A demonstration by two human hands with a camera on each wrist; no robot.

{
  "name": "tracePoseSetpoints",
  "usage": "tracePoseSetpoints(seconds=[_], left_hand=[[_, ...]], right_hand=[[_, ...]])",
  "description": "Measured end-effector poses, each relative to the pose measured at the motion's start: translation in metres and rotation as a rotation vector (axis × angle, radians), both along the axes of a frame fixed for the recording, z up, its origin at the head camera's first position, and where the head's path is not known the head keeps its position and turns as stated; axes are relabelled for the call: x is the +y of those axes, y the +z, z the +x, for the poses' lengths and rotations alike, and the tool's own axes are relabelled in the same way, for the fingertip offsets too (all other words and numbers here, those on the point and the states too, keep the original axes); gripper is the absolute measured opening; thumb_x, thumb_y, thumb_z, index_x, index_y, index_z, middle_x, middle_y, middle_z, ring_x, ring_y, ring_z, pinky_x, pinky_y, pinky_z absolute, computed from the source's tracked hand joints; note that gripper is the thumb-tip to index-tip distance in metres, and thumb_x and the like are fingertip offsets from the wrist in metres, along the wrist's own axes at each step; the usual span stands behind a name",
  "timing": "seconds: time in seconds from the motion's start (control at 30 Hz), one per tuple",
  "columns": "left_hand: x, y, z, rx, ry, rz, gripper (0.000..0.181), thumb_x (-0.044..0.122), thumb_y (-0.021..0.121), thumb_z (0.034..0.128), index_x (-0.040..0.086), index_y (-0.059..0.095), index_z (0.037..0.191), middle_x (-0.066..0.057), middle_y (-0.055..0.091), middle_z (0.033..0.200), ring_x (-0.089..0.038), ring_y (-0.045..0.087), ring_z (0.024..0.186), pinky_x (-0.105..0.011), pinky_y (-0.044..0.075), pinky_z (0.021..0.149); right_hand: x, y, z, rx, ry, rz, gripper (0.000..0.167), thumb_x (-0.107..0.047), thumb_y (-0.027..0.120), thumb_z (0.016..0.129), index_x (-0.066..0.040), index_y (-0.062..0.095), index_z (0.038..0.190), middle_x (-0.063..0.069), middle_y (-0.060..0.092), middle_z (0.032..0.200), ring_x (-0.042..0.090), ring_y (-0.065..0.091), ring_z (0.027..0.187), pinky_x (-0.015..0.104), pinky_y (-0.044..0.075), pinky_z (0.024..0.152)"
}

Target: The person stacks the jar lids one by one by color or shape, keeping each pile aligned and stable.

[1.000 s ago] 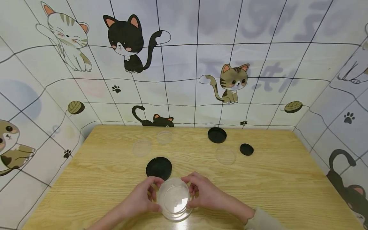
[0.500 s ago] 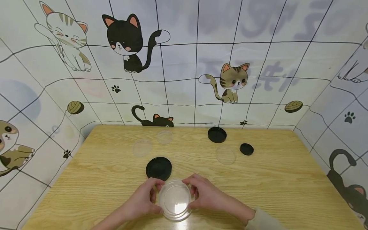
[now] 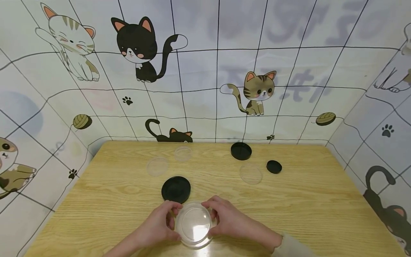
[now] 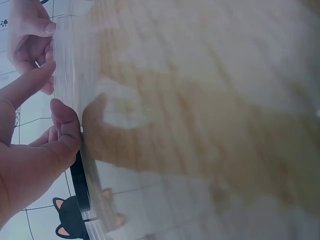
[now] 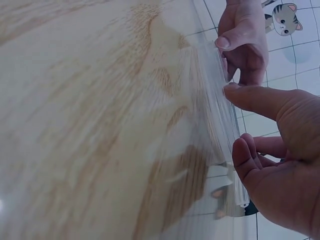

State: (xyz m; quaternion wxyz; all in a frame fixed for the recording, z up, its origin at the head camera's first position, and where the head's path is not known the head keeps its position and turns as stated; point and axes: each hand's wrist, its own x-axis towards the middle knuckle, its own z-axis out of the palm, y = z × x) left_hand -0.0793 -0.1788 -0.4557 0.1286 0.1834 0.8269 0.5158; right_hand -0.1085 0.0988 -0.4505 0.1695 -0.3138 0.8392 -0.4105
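Note:
A clear round plastic dish (image 3: pixel 194 223) lies near the front of the table, with another clear rim showing just beneath it. My left hand (image 3: pixel 160 221) holds its left side, thumb at the near edge and index finger at the far edge. Opposite, my right hand (image 3: pixel 226 217) grips the right side the same way. Seen edge-on in the left wrist view, the clear dish (image 4: pixel 64 65) shows several ridged layers, and both hands touch its rim. The right wrist view shows the clear wall (image 5: pixel 220 95) between thumb and fingers. Whether the layers are joined cannot be told.
A large black round lid (image 3: pixel 176 190) lies just beyond my left fingertips. Farther back are a black lid (image 3: pixel 241 151), a small black lid (image 3: pixel 274 166) and clear discs (image 3: pixel 157 166), (image 3: pixel 183 154), (image 3: pixel 251 174). Cat-printed cloth (image 3: pixel 199 71) walls the wooden table (image 3: pixel 305 207).
The upper clear dish has come slightly toward me and lines up more closely with the rim beneath. Both hands stay on its sides. The head view has shifted a little.

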Motion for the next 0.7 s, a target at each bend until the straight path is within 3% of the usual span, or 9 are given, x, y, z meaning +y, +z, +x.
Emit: tracePoseSetpoints(seconds=[0.3, 0.47, 0.7], left_hand=[[-0.001, 0.004, -0.003, -0.001, -0.009, -0.014, 0.075, -0.001, 0.094, 0.0632, -0.003, 0.056, 0.128, -0.01, 0.051, 0.106, -0.011, 0.056, 0.073, -0.023, 0.049, 0.064], [-0.004, 0.013, -0.009, 0.04, -0.017, -0.004, 0.071, -0.001, 0.093, 0.068, -0.002, 0.056, 0.129, -0.012, 0.051, 0.109, -0.013, 0.055, 0.072, -0.025, 0.05, 0.064], [-0.003, 0.021, -0.018, 0.082, -0.011, 0.025, 0.07, -0.001, 0.092, 0.0687, -0.002, 0.057, 0.129, -0.015, 0.051, 0.109, -0.014, 0.054, 0.07, -0.025, 0.049, 0.064]], right_hand=[[0.007, 0.002, 0.0, -0.014, 0.001, -0.046, 0.071, -0.005, 0.092, 0.073, 0.002, 0.06, 0.135, -0.002, 0.054, 0.107, 0.004, 0.053, 0.076, 0.021, 0.05, 0.07], [0.015, 0.005, -0.004, -0.019, -0.019, -0.103, 0.071, -0.001, 0.091, 0.074, 0.004, 0.058, 0.136, 0.005, 0.056, 0.113, 0.006, 0.055, 0.079, 0.023, 0.054, 0.071], [0.027, 0.012, -0.009, 0.036, -0.044, -0.132, 0.071, 0.002, 0.09, 0.074, 0.003, 0.057, 0.137, 0.014, 0.057, 0.12, 0.009, 0.057, 0.081, 0.027, 0.055, 0.074]])
